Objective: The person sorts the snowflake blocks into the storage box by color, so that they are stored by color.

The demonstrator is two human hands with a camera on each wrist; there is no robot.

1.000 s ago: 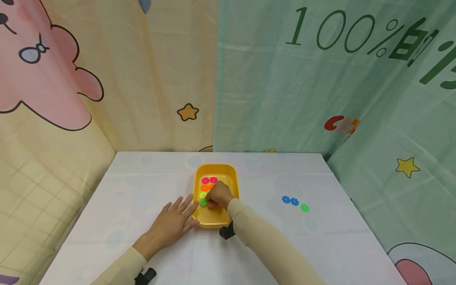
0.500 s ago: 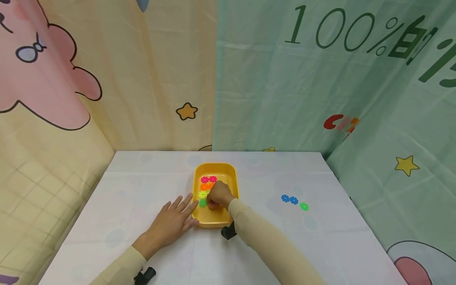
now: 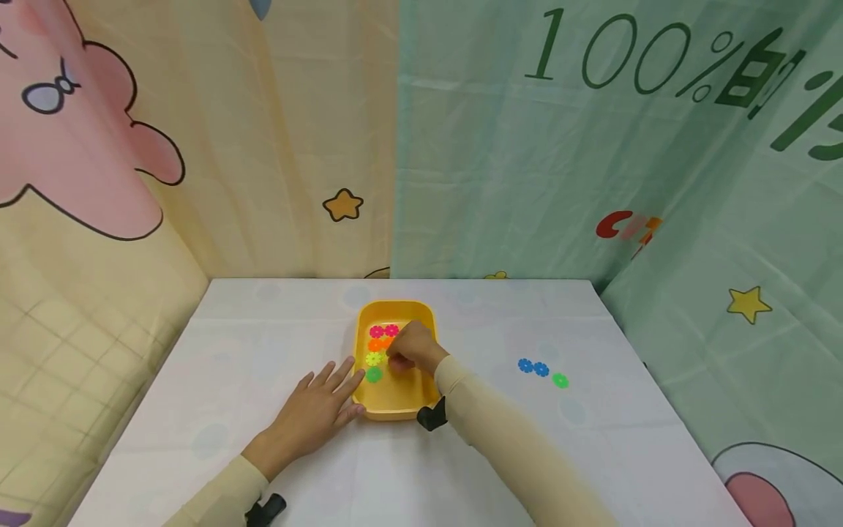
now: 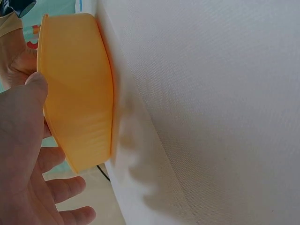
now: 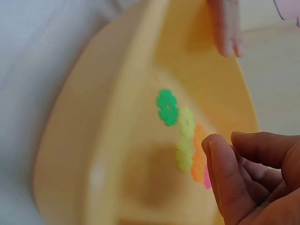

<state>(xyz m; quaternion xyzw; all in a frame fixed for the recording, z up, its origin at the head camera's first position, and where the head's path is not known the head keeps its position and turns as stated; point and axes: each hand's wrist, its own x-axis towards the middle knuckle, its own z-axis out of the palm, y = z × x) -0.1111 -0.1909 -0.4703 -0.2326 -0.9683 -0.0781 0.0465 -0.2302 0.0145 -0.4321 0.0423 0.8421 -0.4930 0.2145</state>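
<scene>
A yellow tray [image 3: 395, 407] holds small flower-shaped plastic pieces along its left side. Pink pieces [image 3: 376, 331] lie farthest back, then orange ones [image 3: 375, 345], yellow ones [image 3: 373, 359] and a green piece [image 3: 373, 375]. My left hand [image 3: 306, 421] rests at the tray's left near corner with fingers spread; in the left wrist view the thumb [image 4: 36, 86] touches the rim. Over the tray is my right hand [image 3: 415, 345], fingers bent. Its thumb and index tips stand slightly apart in the right wrist view, and nothing shows between them.
To the right of the tray, two blue flower pieces [image 3: 533, 367] and a light green piece [image 3: 560, 380] lie on the white table [image 3: 487, 454]. Printed curtains [image 3: 494, 183] hang behind and beside the table.
My right hand has lifted and shifted slightly right and back, away from the green piece, which now shows fully. My left hand has stayed at the tray.
</scene>
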